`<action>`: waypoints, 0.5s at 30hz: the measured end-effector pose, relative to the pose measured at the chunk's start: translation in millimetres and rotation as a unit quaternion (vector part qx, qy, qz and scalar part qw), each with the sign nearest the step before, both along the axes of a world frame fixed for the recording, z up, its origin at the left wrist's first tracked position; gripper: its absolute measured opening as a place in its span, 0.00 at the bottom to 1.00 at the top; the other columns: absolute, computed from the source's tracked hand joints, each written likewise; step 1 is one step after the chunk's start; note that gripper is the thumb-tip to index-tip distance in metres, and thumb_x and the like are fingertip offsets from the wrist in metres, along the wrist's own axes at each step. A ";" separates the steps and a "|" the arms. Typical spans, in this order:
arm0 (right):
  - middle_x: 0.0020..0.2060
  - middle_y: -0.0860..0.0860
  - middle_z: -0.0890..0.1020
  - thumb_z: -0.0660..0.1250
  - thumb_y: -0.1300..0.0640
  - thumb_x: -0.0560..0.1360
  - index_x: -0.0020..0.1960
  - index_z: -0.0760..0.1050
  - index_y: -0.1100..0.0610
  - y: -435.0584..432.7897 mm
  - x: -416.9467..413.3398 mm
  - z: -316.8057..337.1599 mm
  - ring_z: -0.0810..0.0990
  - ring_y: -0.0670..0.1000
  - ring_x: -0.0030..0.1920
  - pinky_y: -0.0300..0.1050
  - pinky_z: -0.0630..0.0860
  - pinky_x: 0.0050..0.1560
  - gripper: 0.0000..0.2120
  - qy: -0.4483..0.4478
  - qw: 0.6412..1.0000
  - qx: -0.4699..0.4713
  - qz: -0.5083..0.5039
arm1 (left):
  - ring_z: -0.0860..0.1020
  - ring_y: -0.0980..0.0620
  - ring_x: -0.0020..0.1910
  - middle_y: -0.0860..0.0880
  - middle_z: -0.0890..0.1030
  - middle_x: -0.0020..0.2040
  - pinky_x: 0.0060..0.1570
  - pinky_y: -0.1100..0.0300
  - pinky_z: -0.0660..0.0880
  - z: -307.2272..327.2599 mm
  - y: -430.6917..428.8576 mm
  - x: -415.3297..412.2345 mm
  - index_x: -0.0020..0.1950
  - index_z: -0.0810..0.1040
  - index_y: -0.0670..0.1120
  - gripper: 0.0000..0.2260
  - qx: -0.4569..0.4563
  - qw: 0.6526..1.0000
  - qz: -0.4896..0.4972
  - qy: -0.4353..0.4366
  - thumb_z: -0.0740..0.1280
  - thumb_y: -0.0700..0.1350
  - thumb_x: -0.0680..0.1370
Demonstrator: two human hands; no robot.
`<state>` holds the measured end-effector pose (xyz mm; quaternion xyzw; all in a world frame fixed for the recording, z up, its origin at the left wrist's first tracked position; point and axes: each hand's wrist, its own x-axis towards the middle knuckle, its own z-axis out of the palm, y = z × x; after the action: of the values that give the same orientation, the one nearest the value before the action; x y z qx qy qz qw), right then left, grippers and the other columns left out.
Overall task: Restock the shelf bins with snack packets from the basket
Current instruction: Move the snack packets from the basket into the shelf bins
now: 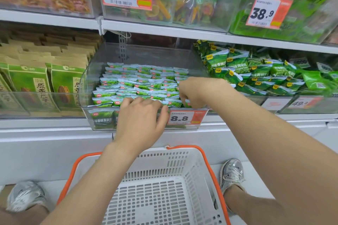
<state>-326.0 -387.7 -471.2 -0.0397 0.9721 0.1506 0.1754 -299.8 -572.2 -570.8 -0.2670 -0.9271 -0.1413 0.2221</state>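
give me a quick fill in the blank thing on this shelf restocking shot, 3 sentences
1. The left hand and right hand are both at the clear bin whose price tag reads ____.
2. The snack packets in that bin are mainly ____ in colour.
3. The white basket below the hands has ____ handles.

Missing words: 8.8; green; orange
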 end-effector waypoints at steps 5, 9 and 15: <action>0.34 0.47 0.80 0.70 0.68 0.69 0.53 0.86 0.49 8.4 -6.4 4.8 0.82 0.55 0.39 0.49 0.82 0.40 0.19 -0.019 1.000 -0.017 0.013 | 0.78 0.47 0.42 0.54 0.82 0.40 0.49 0.50 0.65 -1.7 -0.9 -0.6 0.43 0.78 0.54 0.19 0.002 1.000 -0.006 0.002 0.51 0.57 0.85; 0.36 0.46 0.79 0.75 0.65 0.70 0.53 0.85 0.50 6.5 -7.7 9.1 0.83 0.55 0.43 0.52 0.84 0.44 0.15 -0.024 1.000 -0.019 0.007 | 0.78 0.48 0.42 0.54 0.82 0.40 0.48 0.50 0.64 -2.1 -2.8 -2.5 0.44 0.78 0.54 0.20 -0.010 1.000 -0.013 0.006 0.51 0.57 0.85; 0.39 0.45 0.76 0.69 0.72 0.73 0.54 0.83 0.50 0.4 -9.5 -2.4 0.80 0.53 0.39 0.45 0.79 0.37 0.19 -0.023 1.000 -0.009 0.013 | 0.79 0.47 0.42 0.54 0.81 0.38 0.49 0.49 0.67 1.9 -4.6 -4.8 0.42 0.75 0.53 0.21 -0.025 0.999 -0.021 -0.017 0.49 0.58 0.85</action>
<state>-335.4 -387.3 -473.6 -0.0571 0.9685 0.1433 0.1957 -304.6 -576.8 -568.9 -0.2896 -0.9282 -0.1270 0.1960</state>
